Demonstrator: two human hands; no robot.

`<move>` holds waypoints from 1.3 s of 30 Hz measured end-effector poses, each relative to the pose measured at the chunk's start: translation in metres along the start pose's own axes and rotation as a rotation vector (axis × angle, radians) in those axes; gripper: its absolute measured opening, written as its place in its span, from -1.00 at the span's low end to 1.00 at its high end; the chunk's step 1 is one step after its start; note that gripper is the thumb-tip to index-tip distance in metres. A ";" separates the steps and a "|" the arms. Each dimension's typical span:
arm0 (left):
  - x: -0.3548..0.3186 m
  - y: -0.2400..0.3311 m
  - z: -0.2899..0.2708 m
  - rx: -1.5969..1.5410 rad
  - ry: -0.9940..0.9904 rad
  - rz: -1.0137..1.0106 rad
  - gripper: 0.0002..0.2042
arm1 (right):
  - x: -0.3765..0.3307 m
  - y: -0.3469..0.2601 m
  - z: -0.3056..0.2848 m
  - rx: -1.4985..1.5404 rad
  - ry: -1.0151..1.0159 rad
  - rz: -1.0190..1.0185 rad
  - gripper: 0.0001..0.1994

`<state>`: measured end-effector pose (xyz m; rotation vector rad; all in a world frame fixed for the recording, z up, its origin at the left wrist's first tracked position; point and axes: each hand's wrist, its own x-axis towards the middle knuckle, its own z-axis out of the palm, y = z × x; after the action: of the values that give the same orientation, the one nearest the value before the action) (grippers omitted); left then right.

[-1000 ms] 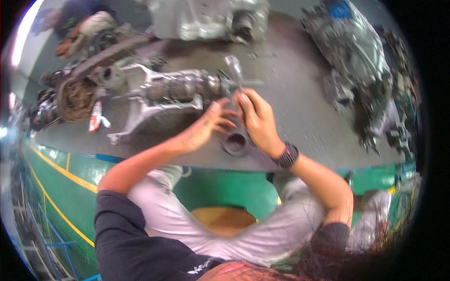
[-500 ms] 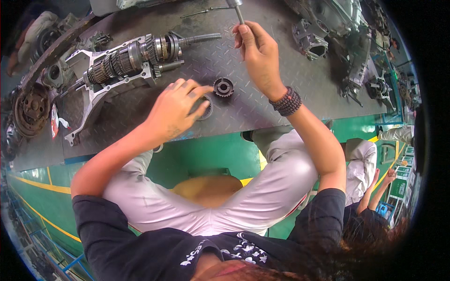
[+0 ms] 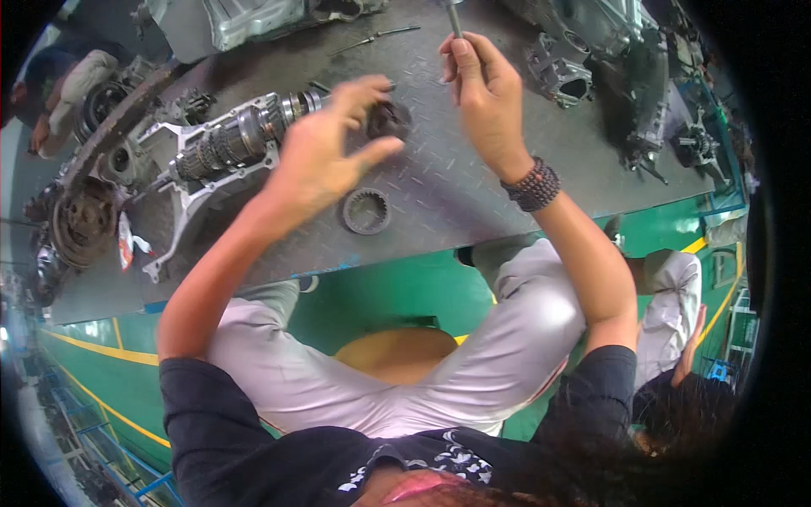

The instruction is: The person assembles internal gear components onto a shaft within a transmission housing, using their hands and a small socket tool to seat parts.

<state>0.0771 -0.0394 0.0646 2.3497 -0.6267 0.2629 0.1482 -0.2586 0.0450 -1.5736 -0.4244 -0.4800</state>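
Note:
My left hand (image 3: 325, 156) curves around a dark toothed gear hub (image 3: 389, 123), which sits between the thumb and the fingers. Both are smeared by motion above the bench top. Nearer to me on the bench lies a grey ring with inner teeth (image 3: 349, 221). My right hand (image 3: 486, 93) is closed on a slim metal rod (image 3: 456, 24) that points away from me; its far end runs out of the picture. Left of my left hand, a gear shaft assembly (image 3: 228, 145) rests in an open silver housing half (image 3: 182, 203), its far-right end partly covered by my fingers.
The metal bench (image 3: 473, 190) carries a thin rod tool (image 3: 372, 40) at the back. Large castings (image 3: 253, 21) stand at the far left, and a smaller housing (image 3: 562, 76) is at the right. A rusty drum (image 3: 83, 215) sits far left. Another person (image 3: 676, 304) is at my right.
My left hand has moved away from the toothed ring, up the bench, and the gear hub has shifted with it. My right hand still grips the rod. The whole view has shifted slightly.

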 end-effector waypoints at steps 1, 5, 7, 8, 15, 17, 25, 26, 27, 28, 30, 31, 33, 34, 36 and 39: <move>-0.007 0.007 -0.031 -0.237 0.060 -0.012 -0.30 | 0.001 -0.005 0.004 0.041 0.010 -0.010 -0.77; -0.032 0.014 -0.116 -1.397 0.031 -0.097 -0.31 | -0.005 -0.011 0.004 -0.027 0.003 -0.013 -0.77; -0.034 0.010 -0.133 -1.495 0.008 0.044 -0.32 | -0.012 -0.013 -0.001 -0.017 -0.037 -0.007 -0.79; -0.035 0.010 -0.143 -1.508 -0.007 0.098 -0.31 | -0.015 -0.013 -0.001 0.000 -0.063 0.000 -0.79; -0.073 0.061 -0.211 0.124 0.990 0.539 -0.05 | -0.023 -0.027 0.008 0.065 -0.160 0.001 -0.79; -0.087 0.077 -0.231 0.423 1.016 0.615 -0.11 | -0.022 -0.030 0.008 0.042 -0.179 -0.006 -0.79; -0.079 0.070 -0.238 0.699 1.086 0.721 -0.30 | -0.020 -0.028 0.000 0.019 -0.143 -0.033 -0.79; -0.064 0.058 -0.224 0.599 1.085 0.534 -0.35 | -0.021 -0.027 -0.001 0.005 -0.144 -0.030 -0.79; -0.041 0.039 -0.216 0.345 1.078 0.434 -0.36 | -0.020 -0.027 0.000 0.022 -0.146 0.000 -0.79; -0.027 0.017 -0.226 0.450 1.028 0.346 -0.32 | -0.019 -0.029 0.005 0.064 -0.158 0.023 -0.79; 0.015 -0.018 -0.219 0.599 0.983 0.275 -0.31 | -0.018 -0.032 0.005 0.082 -0.130 0.021 -0.78; 0.035 -0.035 -0.215 0.459 0.928 0.109 -0.33 | -0.019 -0.029 0.005 0.108 -0.093 0.034 -0.78; 0.069 -0.090 -0.209 0.743 0.961 0.029 -0.34 | -0.018 -0.023 -0.002 0.072 -0.100 0.014 -0.78; 0.079 -0.121 -0.214 0.718 0.921 0.062 -0.34 | -0.018 -0.019 -0.002 0.027 -0.091 0.010 -0.78; 0.096 -0.161 -0.212 0.632 0.967 0.034 -0.37 | -0.017 -0.014 -0.005 0.042 -0.092 0.003 -0.78; 0.108 -0.194 -0.208 0.705 1.079 -0.042 -0.33 | -0.015 -0.010 -0.004 0.052 -0.113 -0.008 -0.77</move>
<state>0.2643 0.1859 0.1470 2.3302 0.0872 1.7965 0.1302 -0.2613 0.0454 -1.5542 -0.5260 -0.3843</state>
